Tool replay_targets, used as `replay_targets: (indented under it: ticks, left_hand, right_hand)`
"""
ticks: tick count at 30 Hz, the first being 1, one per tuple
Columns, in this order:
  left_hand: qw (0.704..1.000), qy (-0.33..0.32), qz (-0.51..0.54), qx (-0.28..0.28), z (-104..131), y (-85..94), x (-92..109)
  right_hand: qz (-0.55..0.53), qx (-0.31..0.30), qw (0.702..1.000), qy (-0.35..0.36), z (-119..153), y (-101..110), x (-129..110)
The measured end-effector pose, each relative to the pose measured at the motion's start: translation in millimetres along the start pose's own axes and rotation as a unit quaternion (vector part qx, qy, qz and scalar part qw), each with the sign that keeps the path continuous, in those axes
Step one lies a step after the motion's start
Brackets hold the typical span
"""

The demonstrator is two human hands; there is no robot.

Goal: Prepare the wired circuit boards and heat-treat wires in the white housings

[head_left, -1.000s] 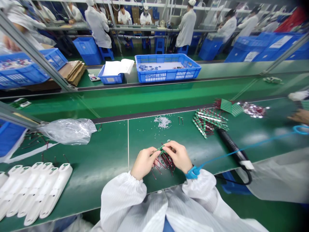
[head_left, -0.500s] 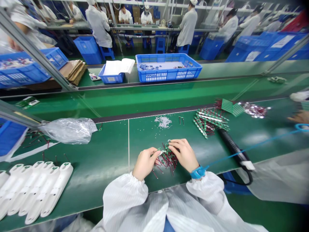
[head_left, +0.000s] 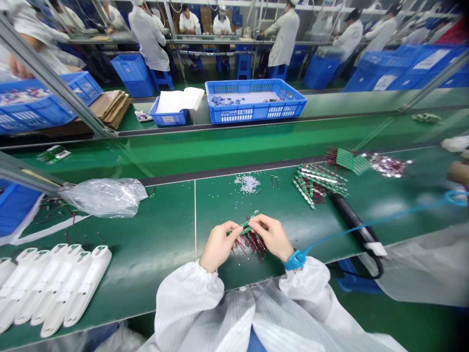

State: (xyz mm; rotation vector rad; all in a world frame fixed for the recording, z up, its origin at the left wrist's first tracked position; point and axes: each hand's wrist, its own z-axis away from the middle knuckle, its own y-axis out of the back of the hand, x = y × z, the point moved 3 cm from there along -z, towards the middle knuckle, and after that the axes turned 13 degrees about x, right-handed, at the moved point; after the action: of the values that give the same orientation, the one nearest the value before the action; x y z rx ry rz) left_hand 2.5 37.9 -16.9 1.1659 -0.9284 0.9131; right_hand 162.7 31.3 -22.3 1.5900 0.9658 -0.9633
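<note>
Between the fingertips of both hands is a narrow green circuit board strip point(head_left: 245, 227), level above the green bench. My left hand point(head_left: 217, 247) pinches its left part with thumb and forefinger. On the strip's right part my right hand point(head_left: 271, 238) is closed, a blue wrist strap behind it. Beneath the hands lies a heap of small boards with dark red wires point(head_left: 252, 244), partly hidden by the fingers. Beyond them, a scatter of tiny whitish pieces point(head_left: 247, 184) lies on the bench, with two thin wired parts point(head_left: 274, 181) beside it.
More board strips point(head_left: 318, 181) and a black-handled tool point(head_left: 353, 222) lie right; a blue cord crosses there. White plastic housings point(head_left: 78, 288) and a clear bag point(head_left: 106, 196) are left. A green conveyor point(head_left: 220, 146) runs behind, with a blue crate point(head_left: 252, 115) beyond.
My right hand has shifted slightly left and now pinches the strip beside the left fingertips. The strip has turned more level. A small green-and-white packet on the conveyor has moved right.
</note>
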Motion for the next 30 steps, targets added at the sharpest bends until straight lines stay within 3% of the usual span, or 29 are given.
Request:
replay_targets:
  ticks: [6,16,20,24,27,30]
  left_hand:
    - [0.994,-0.030,-0.080,0.063,0.9,1.7,3.4]
    - [0.983,-0.052,-0.148,0.099,6.8,-1.5,6.6]
    - [0.984,-0.056,-0.139,0.093,8.6,-5.3,7.2]
    - [0.993,-0.015,-0.076,0.084,4.5,-3.4,-3.6]
    - [0.997,0.008,-0.025,0.071,0.9,-3.5,-8.3]
    - [0.999,0.005,0.013,0.051,-0.7,-7.5,-6.4]
  right_hand:
    - [0.139,0.067,0.977,0.144,8.7,-2.6,-19.0]
    - [0.206,0.101,0.952,0.201,13.8,-14.9,-11.5]
    - [0.207,0.114,0.956,0.173,8.4,-12.5,4.5]
    - [0.255,0.109,0.951,0.137,1.0,7.0,18.0]
    - [0.272,0.115,0.947,0.127,-0.5,21.7,14.7]
    - [0.187,0.089,0.974,0.095,1.9,22.0,4.3]
